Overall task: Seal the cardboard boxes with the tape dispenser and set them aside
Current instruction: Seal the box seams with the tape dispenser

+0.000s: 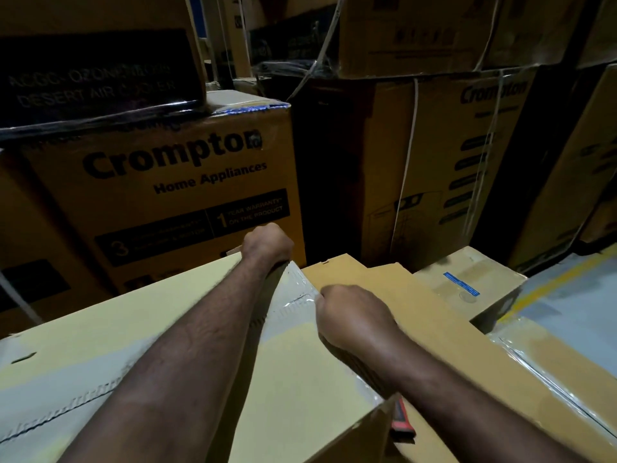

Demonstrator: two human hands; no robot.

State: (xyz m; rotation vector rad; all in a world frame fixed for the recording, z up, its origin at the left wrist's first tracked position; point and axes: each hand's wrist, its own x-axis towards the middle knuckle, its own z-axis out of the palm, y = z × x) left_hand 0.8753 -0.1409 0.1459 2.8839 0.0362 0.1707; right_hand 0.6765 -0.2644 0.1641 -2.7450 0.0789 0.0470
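Head view, the only one we have. Our left hand point(267, 247) is curled over the far edge of the pale box point(150, 345) with the wrist bent down. It looks to be gripping that edge, but the fingertips are hidden behind it. Our right hand point(350, 315) is clenched on the box top, nearer us and to the right of the left hand. Its knuckles touch the edge of the clear tape point(293, 295). We can't tell if it pinches the tape or only presses on it.

The tape lies between the two hands, shiny and wrinkled, with one crease just left of the right knuckles. Of the tape dispenser point(402, 419) only a red bit shows. It sits under the right forearm, in the gap between the box and the brown cardboard sheet point(384, 289) on the right hand's right. Neither hand is on it.

We read the step as bedding the strip down at the far end. To do it well:
- Left hand anchors the edge so the box doesn't slide.
- Open the right fist; a flat palm beats knuckles.
- Sweep toward the left hand and push wrinkles out sideways.
- Fold the tail over the far edge and rub it hard.
- Check the seam is covered before we shift the box.

Just beyond the left hand stands a printed carton point(173, 182). Further right of the right hand are a small box with a blue label point(467, 285) and the floor point(574, 295).
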